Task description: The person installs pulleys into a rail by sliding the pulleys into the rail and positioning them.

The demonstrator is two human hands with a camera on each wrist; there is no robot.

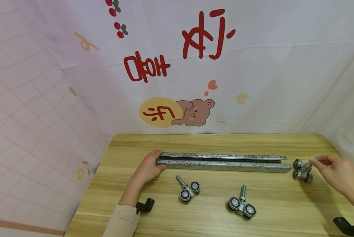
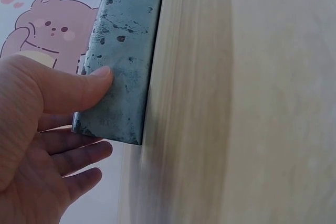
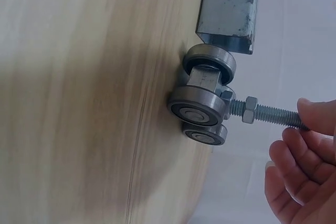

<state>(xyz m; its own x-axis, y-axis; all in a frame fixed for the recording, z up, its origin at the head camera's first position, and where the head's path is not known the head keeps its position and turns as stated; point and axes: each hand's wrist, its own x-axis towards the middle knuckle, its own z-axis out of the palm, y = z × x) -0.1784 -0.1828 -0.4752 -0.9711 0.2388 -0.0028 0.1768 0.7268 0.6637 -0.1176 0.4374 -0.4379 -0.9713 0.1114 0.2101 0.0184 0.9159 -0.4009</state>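
A galvanized steel C-channel track [image 1: 221,165] lies lengthwise on the table with its slot facing up. My left hand [image 1: 148,168] grips its left end. In the left wrist view, the thumb presses one side of the track [image 2: 123,61] and the fingers reach behind it. At the right end, my right hand [image 1: 338,171] pinches the threaded bolt of a roller trolley [image 1: 303,175] between thumb and fingertips. In the right wrist view, this trolley's wheels [image 3: 197,106] stand right by the track's open end, with the bolt pointing up from the table; whether they touch the track I cannot tell.
Two more roller trolleys lie on the wooden table [image 1: 206,223] in front of the track: one at left [image 1: 185,195], one at right [image 1: 236,204]. A white printed cloth [image 1: 269,82] hangs behind the table. Black wrist mounts show at the left [image 1: 145,205] and right [image 1: 347,227].
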